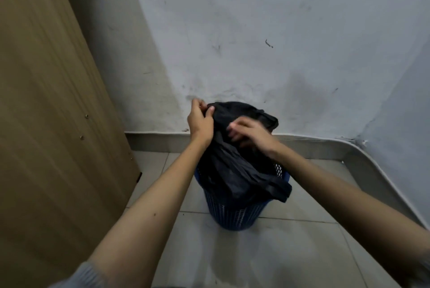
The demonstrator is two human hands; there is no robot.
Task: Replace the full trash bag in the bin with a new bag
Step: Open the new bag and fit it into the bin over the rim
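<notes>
A blue perforated plastic bin (232, 212) stands on the tiled floor close to the wall. A black trash bag (235, 171) rises out of its top, crumpled, with one corner draped over the bin's right front rim. My left hand (200, 117) pinches the bag's upper left edge above the bin. My right hand (250, 134) is blurred and lies on the bag's upper middle, fingers curled into the plastic. The bin's inside is hidden by the bag.
A tall brown wooden panel (53, 101) stands at the left, close to the bin. A scuffed pale wall (267, 43) is just behind the bin, with a grey skirting (325, 145) that curves round at the right. Pale floor tiles (267, 257) lie in front.
</notes>
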